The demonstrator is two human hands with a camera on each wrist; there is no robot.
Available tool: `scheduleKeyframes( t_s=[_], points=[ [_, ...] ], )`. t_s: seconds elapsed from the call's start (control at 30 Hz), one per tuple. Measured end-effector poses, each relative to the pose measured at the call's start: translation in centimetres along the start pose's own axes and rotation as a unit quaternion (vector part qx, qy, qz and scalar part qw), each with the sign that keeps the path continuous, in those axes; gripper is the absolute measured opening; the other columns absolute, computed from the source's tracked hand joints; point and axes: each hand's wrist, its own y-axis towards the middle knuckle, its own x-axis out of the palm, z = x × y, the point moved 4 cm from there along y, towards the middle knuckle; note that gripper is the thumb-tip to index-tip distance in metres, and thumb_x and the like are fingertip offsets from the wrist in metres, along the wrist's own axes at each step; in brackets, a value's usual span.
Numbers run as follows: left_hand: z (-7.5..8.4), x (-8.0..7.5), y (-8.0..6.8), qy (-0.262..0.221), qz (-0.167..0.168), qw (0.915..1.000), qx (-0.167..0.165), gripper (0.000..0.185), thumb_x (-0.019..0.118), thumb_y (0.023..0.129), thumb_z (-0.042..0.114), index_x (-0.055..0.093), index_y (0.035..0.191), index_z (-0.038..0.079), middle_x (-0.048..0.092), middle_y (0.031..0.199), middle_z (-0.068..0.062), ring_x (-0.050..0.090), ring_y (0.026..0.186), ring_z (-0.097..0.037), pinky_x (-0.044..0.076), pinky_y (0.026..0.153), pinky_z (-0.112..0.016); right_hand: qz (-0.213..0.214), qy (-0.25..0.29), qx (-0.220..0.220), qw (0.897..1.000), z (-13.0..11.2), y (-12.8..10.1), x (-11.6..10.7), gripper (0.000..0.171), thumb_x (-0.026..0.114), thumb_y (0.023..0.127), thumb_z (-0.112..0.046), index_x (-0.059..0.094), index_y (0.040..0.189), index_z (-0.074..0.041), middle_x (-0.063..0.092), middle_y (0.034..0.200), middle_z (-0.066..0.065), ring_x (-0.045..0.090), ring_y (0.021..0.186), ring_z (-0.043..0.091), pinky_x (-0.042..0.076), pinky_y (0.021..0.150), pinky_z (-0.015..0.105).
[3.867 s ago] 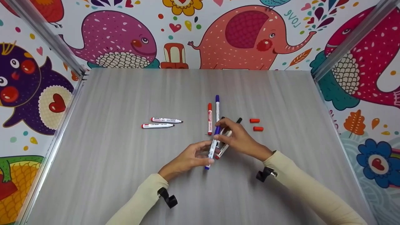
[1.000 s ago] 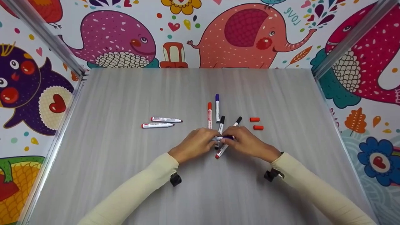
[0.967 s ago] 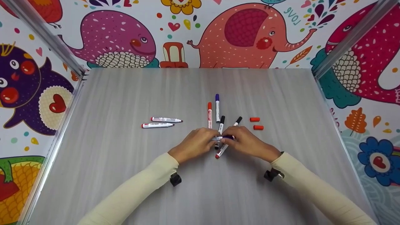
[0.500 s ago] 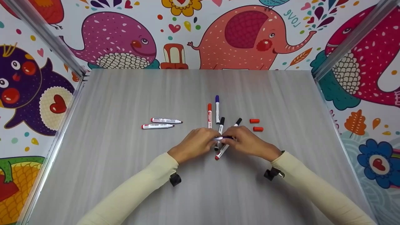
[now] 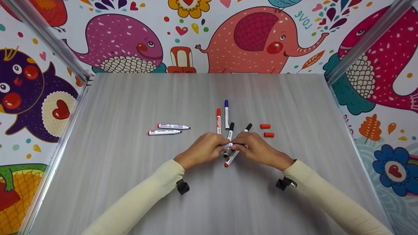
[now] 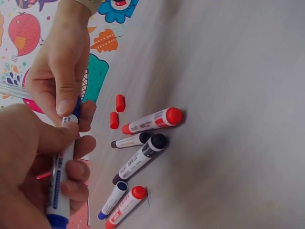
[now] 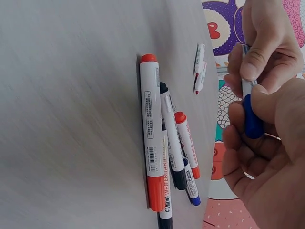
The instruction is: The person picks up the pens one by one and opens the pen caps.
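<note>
My left hand grips the white barrel of a blue marker, its fingers curled round it. From the other side my right hand pinches the marker's blue cap between thumb and fingers. The marker lies level between the two hands, above the table, and the cap meets the barrel. Under the hands lie a black marker, a second black one and a red marker, partly hidden in the head view. Just beyond are another red marker and another blue marker.
Two uncapped markers, one behind the other, lie at the left of the table. Two loose red caps, a far one and a near one, lie at the right. Printed cartoon panels wall the table.
Since the earliest frame the blue marker has turned from steep to level, and my left hand has moved up and over its barrel. Over the last second both hands stay nearly still.
</note>
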Motion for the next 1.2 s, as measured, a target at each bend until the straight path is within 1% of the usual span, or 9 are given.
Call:
scheduleKeyframes(
  t_s=[0.1, 0.27, 0.47, 0.6, 0.77, 0.87, 1.0, 1.07, 1.2],
  points=[
    [0.0, -0.2, 0.0, -0.010, -0.004, 0.9999, 0.005, 0.018, 0.074, 0.100, -0.001, 0.084, 0.114, 0.006, 0.076, 0.088, -0.003, 0.055, 0.075, -0.010, 0.048, 0.070, -0.031, 0.009, -0.003, -0.017, 1.000, -0.1, -0.1, 0.0, 0.015, 0.077, 0.104, -0.010, 0.085, 0.116, -0.008, 0.075, 0.093, 0.001, 0.060, 0.084, 0.014, 0.052, 0.074, 0.033],
    [0.0, -0.3, 0.0, -0.023, -0.011, 0.9995, 0.019, 0.013, 0.074, 0.100, 0.000, 0.083, 0.109, 0.004, 0.075, 0.087, -0.004, 0.055, 0.075, -0.011, 0.047, 0.071, -0.032, 0.018, -0.008, -0.043, 0.999, -0.4, -0.2, 0.0, 0.015, 0.077, 0.103, -0.008, 0.084, 0.116, -0.007, 0.075, 0.091, 0.003, 0.060, 0.084, 0.015, 0.052, 0.074, 0.033],
    [0.0, -0.5, 0.0, -0.037, -0.012, 0.9987, 0.031, 0.012, 0.073, 0.101, 0.001, 0.083, 0.107, 0.004, 0.075, 0.088, -0.004, 0.057, 0.078, -0.012, 0.048, 0.074, -0.033, 0.038, -0.014, -0.082, 0.996, -0.7, -0.3, -0.1, 0.015, 0.077, 0.102, -0.005, 0.083, 0.115, -0.006, 0.072, 0.090, 0.002, 0.060, 0.084, 0.015, 0.051, 0.073, 0.033],
    [0.0, -0.6, 0.0, -0.048, -0.012, 0.9983, 0.030, 0.013, 0.072, 0.101, 0.000, 0.083, 0.107, 0.003, 0.075, 0.088, -0.004, 0.056, 0.077, -0.011, 0.047, 0.073, -0.031, 0.041, -0.015, -0.085, 0.995, -0.8, -0.4, -0.1, 0.018, 0.077, 0.101, -0.003, 0.083, 0.118, -0.007, 0.073, 0.092, 0.003, 0.060, 0.085, 0.015, 0.051, 0.073, 0.032],
    [-0.1, -0.8, 0.1, -0.065, -0.018, 0.9975, 0.022, 0.018, 0.072, 0.102, -0.001, 0.085, 0.114, 0.004, 0.076, 0.090, -0.005, 0.054, 0.076, -0.009, 0.045, 0.071, -0.029, 0.041, -0.012, -0.084, 0.996, -0.9, -0.5, -0.1, 0.020, 0.077, 0.101, -0.001, 0.082, 0.120, -0.006, 0.074, 0.093, 0.007, 0.060, 0.087, 0.016, 0.051, 0.073, 0.032],
    [-0.2, -0.9, 0.1, -0.075, -0.022, 0.9968, 0.018, 0.020, 0.071, 0.102, -0.002, 0.084, 0.116, 0.003, 0.077, 0.091, -0.008, 0.054, 0.075, -0.009, 0.045, 0.071, -0.029, 0.043, -0.017, -0.086, 0.995, -0.9, -0.5, 0.0, 0.019, 0.076, 0.103, -0.003, 0.082, 0.120, -0.006, 0.074, 0.095, 0.005, 0.060, 0.088, 0.016, 0.051, 0.075, 0.032],
    [-0.2, -0.9, 0.2, -0.077, -0.022, 0.9965, 0.021, 0.020, 0.070, 0.102, -0.002, 0.084, 0.116, 0.003, 0.078, 0.093, -0.009, 0.055, 0.077, -0.009, 0.045, 0.072, -0.029, 0.056, -0.028, -0.108, 0.992, -0.9, -0.5, 0.0, 0.019, 0.076, 0.101, 0.000, 0.081, 0.119, -0.005, 0.073, 0.096, 0.002, 0.061, 0.088, 0.017, 0.053, 0.076, 0.032],
    [-0.1, -0.9, 0.2, -0.077, -0.021, 0.9965, 0.025, 0.020, 0.070, 0.102, -0.003, 0.084, 0.114, 0.003, 0.077, 0.090, -0.009, 0.054, 0.076, -0.009, 0.044, 0.071, -0.028, 0.062, -0.031, -0.118, 0.991, -0.9, -0.6, 0.0, 0.021, 0.077, 0.099, 0.003, 0.081, 0.119, -0.004, 0.073, 0.097, 0.003, 0.061, 0.088, 0.017, 0.053, 0.075, 0.033],
    [0.1, -1.4, 0.2, -0.075, -0.018, 0.9964, 0.034, 0.020, 0.070, 0.102, -0.003, 0.084, 0.115, 0.002, 0.074, 0.084, -0.008, 0.052, 0.073, -0.009, 0.041, 0.067, -0.027, 0.067, -0.043, -0.121, 0.989, -1.1, -0.6, -0.2, 0.020, 0.075, 0.102, -0.001, 0.080, 0.121, -0.004, 0.073, 0.100, 0.005, 0.061, 0.090, 0.017, 0.054, 0.075, 0.031]
  ],
)
